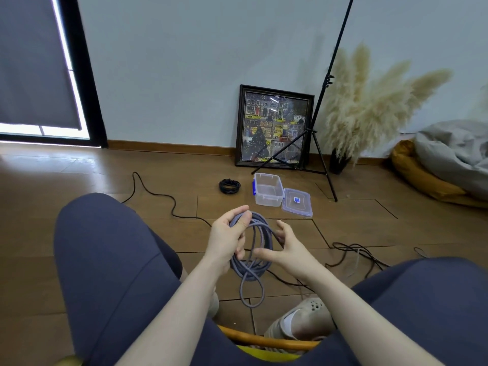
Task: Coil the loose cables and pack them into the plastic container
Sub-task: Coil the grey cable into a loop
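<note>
Grey cable [260, 239] wound in a loose coil, gripped near the top by the left hand [229, 237], one loop dangling above the floor [79, 175]; right hand [284, 249] open, fingertips touching the coil's right side. Clear plastic container [267, 190] open on the floor further ahead, lid [297, 202] just beside it, small black coil [229, 186] to its left; loose black cables [353, 253] sprawled on the right.

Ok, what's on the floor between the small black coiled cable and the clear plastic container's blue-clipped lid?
In the head view, only the open clear plastic container sits between the black coiled cable and the lid, which lies against the container's right side.
</note>
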`<move>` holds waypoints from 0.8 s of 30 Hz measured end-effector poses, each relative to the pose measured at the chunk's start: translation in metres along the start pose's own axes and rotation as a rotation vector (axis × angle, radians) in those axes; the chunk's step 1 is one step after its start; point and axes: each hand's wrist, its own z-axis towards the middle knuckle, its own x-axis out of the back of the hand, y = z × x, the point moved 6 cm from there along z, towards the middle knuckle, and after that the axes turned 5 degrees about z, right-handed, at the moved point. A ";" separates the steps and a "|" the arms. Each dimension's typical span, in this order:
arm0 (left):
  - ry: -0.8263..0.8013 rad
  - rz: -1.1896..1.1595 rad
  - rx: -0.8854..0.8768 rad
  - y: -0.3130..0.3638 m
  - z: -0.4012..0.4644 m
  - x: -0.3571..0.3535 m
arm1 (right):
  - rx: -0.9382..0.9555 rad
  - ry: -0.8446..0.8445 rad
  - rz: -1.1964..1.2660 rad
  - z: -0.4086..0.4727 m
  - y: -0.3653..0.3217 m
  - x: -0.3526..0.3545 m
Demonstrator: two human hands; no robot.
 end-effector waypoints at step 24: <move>-0.137 0.151 0.029 0.009 0.000 0.003 | 0.329 0.227 -0.321 0.003 -0.023 0.041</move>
